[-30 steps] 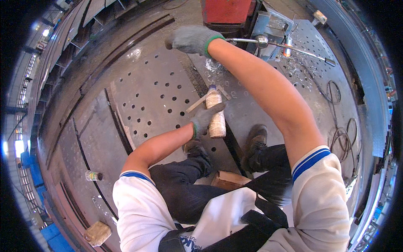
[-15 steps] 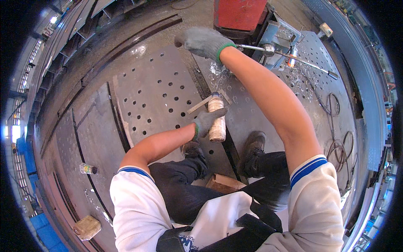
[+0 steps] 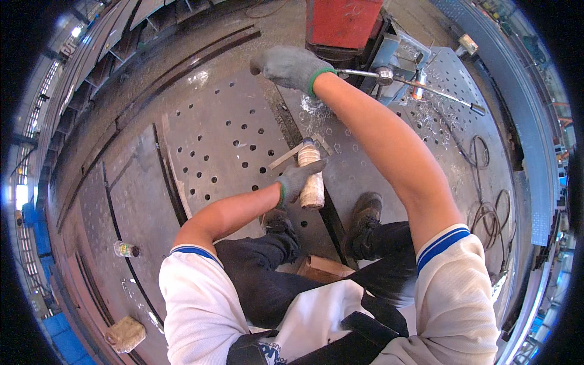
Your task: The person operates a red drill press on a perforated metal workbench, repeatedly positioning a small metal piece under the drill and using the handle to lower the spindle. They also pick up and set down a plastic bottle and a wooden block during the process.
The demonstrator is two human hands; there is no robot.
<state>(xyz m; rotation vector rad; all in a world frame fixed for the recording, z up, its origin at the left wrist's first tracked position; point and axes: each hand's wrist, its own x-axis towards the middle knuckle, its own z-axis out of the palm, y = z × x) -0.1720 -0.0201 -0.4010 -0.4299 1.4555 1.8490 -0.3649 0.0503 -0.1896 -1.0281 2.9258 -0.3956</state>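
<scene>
My left hand (image 3: 294, 182), in a grey glove with a green cuff, is wrapped round a dirty whitish bottle (image 3: 311, 184). The bottle is held nearly upright in the picture, its dark cap at the far end. Farther off, my gloved right hand (image 3: 291, 67) is closed at the end of a metal lever (image 3: 359, 73); the grip itself is hidden by the glove. That lever runs to a round hub (image 3: 384, 75) on a blue machine (image 3: 398, 58). A second rod (image 3: 447, 96) with a black knob sticks out to the right.
Perforated steel plates (image 3: 210, 143) lie around my boots, with a dark gap between them. A flat metal bar (image 3: 286, 160) is behind the bottle. Metal shavings (image 3: 435, 109) and a cable (image 3: 480, 216) lie at right. A red bin (image 3: 340, 24) stands far off; a small bottle (image 3: 126, 249) lies left.
The whole view has shifted slightly. My right hand, smeared earlier, now shows more sharply at the lever; my left hand keeps its hold on the bottle.
</scene>
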